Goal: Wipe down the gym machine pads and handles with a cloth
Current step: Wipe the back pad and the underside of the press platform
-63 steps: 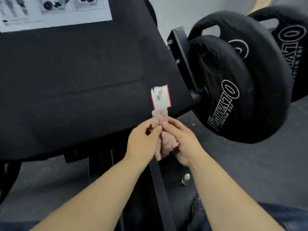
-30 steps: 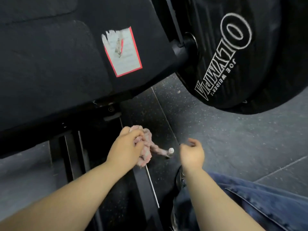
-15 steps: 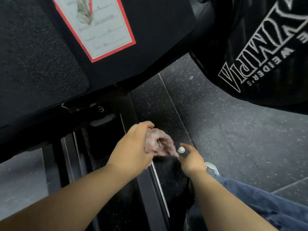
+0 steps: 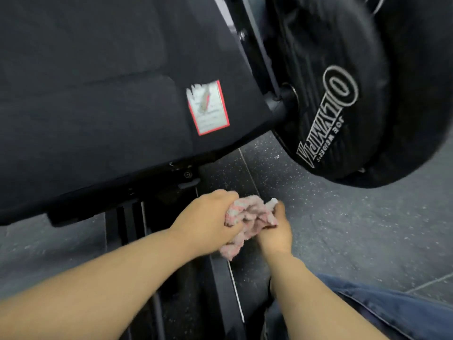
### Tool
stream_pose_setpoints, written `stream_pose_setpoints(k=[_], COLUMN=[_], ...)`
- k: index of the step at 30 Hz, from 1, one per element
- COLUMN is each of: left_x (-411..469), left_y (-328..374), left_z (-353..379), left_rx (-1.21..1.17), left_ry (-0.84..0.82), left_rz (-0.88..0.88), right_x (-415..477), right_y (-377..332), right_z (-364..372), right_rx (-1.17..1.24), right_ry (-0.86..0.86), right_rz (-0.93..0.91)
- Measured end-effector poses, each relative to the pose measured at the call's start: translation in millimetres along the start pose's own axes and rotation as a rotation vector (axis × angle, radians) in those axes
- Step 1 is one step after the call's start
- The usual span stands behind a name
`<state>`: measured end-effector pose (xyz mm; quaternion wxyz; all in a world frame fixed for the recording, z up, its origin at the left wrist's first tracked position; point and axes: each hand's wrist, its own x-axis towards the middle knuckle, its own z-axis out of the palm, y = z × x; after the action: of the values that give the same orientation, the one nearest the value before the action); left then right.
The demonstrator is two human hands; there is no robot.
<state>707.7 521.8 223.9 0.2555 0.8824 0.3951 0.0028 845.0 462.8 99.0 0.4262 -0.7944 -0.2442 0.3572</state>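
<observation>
Cloth (image 4: 247, 217) was bunched in my left hand (image 4: 208, 217), fingers curled round it; my right hand (image 4: 274, 231) touched its right side, fingers hidden, so its grip I could not tell. The pad (image 4: 98, 94) lay above and to the left, nearer my left hand.

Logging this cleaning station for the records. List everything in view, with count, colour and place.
machine pad: one, black, upper left
sticker: one, white, red-bordered, on the pad
weight plates: at least two, black, white lettering, upper right
floor: dark speckled, right
frame rails: black, below the pad
cloth: one, pink-white, between the hands
white-capped item: one, by the right fingertips, mostly hidden
left hand: grips the cloth
right hand: holds the item
jeans leg: blue, lower right
</observation>
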Motion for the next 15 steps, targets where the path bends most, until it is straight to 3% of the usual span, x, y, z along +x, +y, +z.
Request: stream_pose_setpoints(k=[6, 10, 15], left_x=[-79, -138, -215], left_y=[60, 96, 154], left_z=[-103, -183, -293], left_rx=[-0.005, 0.085, -0.01], left_ry=[0.385, 0.655, 1.037], left_rz=[0.083, 0.177, 0.283], right_x=[-102, -179, -278], right_y=[-135, -235, -359], right_z=[-56, -95, -144], right_rx=[0.203, 0.322, 0.496], right_ry=[0.072, 0.032, -0.021], right_rz=[-0.472, -0.793, -1.097])
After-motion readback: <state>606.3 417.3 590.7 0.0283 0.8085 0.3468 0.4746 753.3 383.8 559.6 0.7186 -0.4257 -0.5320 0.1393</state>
